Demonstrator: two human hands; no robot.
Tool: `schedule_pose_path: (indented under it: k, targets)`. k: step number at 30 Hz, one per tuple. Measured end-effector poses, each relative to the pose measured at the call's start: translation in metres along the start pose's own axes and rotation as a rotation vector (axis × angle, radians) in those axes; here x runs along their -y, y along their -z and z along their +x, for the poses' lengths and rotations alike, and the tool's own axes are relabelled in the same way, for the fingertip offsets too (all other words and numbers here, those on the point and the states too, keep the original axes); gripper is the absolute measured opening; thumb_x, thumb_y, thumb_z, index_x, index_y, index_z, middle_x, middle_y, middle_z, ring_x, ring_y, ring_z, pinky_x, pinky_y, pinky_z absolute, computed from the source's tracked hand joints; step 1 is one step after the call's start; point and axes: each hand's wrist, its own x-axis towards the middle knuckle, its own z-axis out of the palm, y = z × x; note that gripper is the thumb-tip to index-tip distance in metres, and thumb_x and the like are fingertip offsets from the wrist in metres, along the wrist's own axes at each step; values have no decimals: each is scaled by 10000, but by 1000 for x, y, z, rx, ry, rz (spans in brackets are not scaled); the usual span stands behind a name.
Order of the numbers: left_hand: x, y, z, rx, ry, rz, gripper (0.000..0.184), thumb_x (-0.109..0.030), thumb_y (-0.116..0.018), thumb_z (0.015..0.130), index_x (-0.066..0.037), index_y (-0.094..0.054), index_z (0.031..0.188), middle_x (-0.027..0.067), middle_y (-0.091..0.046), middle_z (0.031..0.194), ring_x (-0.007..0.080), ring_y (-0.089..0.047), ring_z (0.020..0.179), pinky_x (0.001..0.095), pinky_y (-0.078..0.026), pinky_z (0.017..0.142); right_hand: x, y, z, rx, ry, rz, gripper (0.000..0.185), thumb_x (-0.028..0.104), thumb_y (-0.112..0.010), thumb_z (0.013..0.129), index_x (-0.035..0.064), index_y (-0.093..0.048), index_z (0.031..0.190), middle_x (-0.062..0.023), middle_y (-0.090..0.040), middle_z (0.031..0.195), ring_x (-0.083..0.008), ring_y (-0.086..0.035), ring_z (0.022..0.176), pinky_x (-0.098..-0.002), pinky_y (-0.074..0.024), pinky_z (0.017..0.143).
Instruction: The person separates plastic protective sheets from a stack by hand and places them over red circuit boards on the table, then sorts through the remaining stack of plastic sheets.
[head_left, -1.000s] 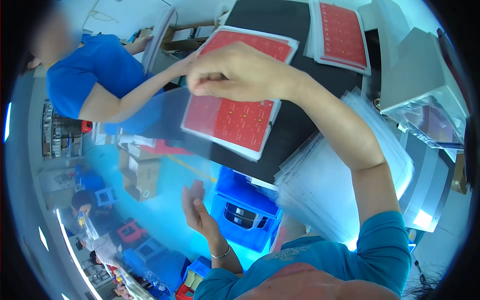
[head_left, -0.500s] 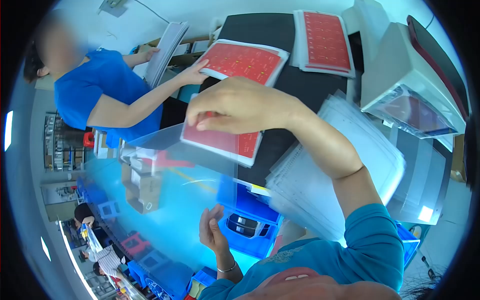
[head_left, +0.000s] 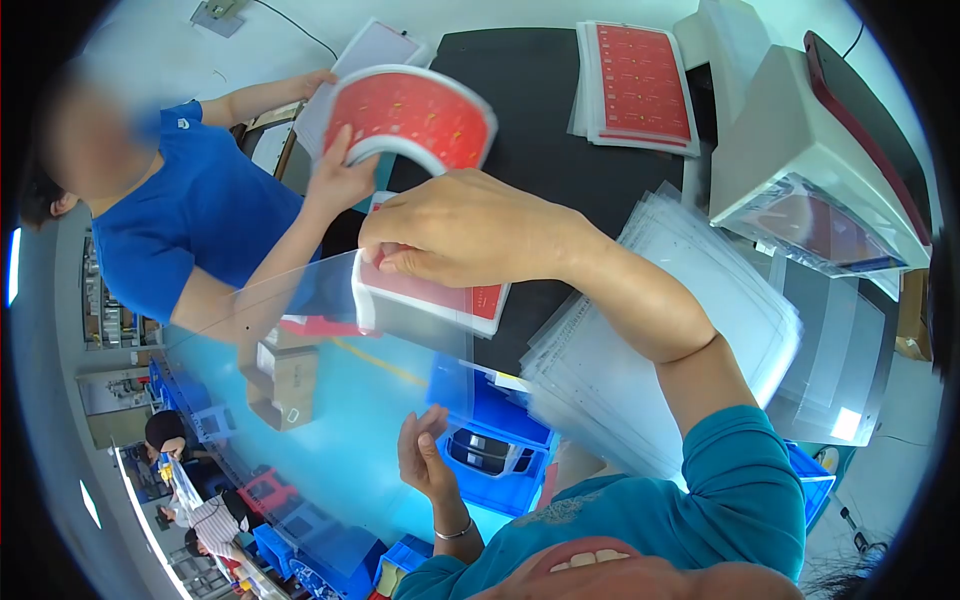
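Note:
My right hand [head_left: 455, 228] is raised in front of the black table, fingers pinched on the upper edge of a clear plastic sheet [head_left: 420, 325] that hangs down and to the left. Lower down, my left hand [head_left: 428, 455], with a bracelet at the wrist, is held up with fingers and thumb apart near the sheet's lower edge. Behind my right hand, red printed sheets with white borders [head_left: 488, 300] lie at the table edge, partly hidden. A stack of clear sheets [head_left: 660, 345] lies fanned out beneath my right forearm.
A co-worker in blue [head_left: 235, 205] holds a curved red printed sheet [head_left: 410, 110] across the black table [head_left: 530, 90]. Another red stack [head_left: 640, 85] lies at the back. A white machine [head_left: 800, 165] stands right. A blue crate [head_left: 490, 465] is below the table.
The co-worker has lifted a red printed sheet off the table and moved it left, bending it. My right hand has shifted slightly left with the clear sheet; my left hand is nearly still.

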Motion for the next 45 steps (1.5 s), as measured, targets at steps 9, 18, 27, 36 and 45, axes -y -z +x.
schedule_pose_path:
  k: [9, 18, 27, 36, 45]
  targets:
    - [3, 1, 0, -83, -72, 4, 385, -222, -470, 1027, 21, -467, 1325, 213, -671, 1061, 288, -694, 880, 358, -580, 722, -1, 6, 2, -107, 7, 119, 141, 165, -653, 850, 62, -655, 946, -79, -671, 785, -270, -655, 791, -398, -486, 686]
    - [5, -3, 1, -100, -100, -16, 385, -221, -475, 1025, 17, -466, 1328, 213, -673, 1055, 285, -698, 865, 350, -584, 710, -1, 13, 1, -20, 12, 153, 103, 157, -634, 859, 65, -653, 899, -68, -674, 779, -264, -658, 801, -384, -489, 699]
    - [8, -1, 1, -72, -138, -32, 359, -187, -460, 1028, 19, -483, 1321, 224, -676, 1046, 295, -706, 852, 351, -587, 714, -3, 11, 2, 20, -38, 238, 114, 164, -633, 860, 63, -654, 909, -93, -696, 801, -279, -672, 790, -381, -502, 704]
    - [6, -2, 2, -109, -84, -49, 359, -196, -465, 1026, 31, -484, 1304, 226, -677, 1032, 295, -704, 830, 351, -587, 696, -5, 16, 5, -8, -79, 187, 177, 152, -656, 870, 68, -679, 1025, -88, -707, 886, -212, -683, 788, -314, -520, 676]
    - [17, 19, -11, -174, -19, -76, 358, -208, -481, 1023, 35, -490, 1285, 218, -675, 1032, 297, -695, 853, 377, -579, 732, -150, 17, 16, -328, -417, -315, 392, 264, -687, 883, 105, -620, 1236, -98, -677, 1143, -227, -639, 1073, -344, -495, 916]
